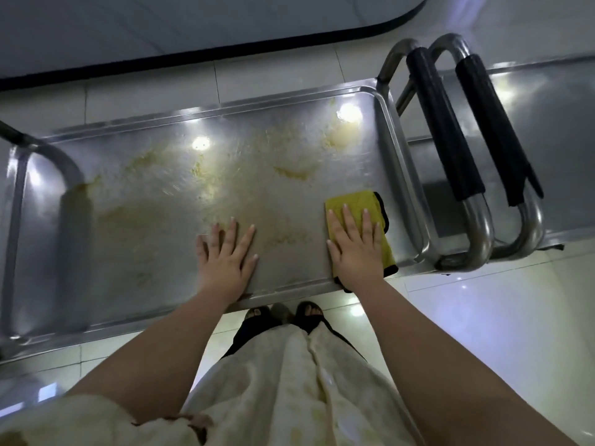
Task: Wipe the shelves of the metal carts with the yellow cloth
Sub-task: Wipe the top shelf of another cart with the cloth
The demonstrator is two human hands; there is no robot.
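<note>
Smearing is the likely risk: the right hand (354, 243) presses flat on the yellow cloth (363, 220) near the shelf (161, 252) corner, left hand (225, 252) spread empty beside it, yellowish residue (289, 172) ahead of both.

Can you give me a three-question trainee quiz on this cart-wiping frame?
1. True or false: the right hand presses flat on the yellow cloth.
2. What does the left hand rest on: A) the bare top shelf, B) the black-gripped handles, C) the cloth?
3. Fill in: yellowish residue lies mostly to the cloth's ____.

Key: 1 true; 2 A; 3 left.
</note>
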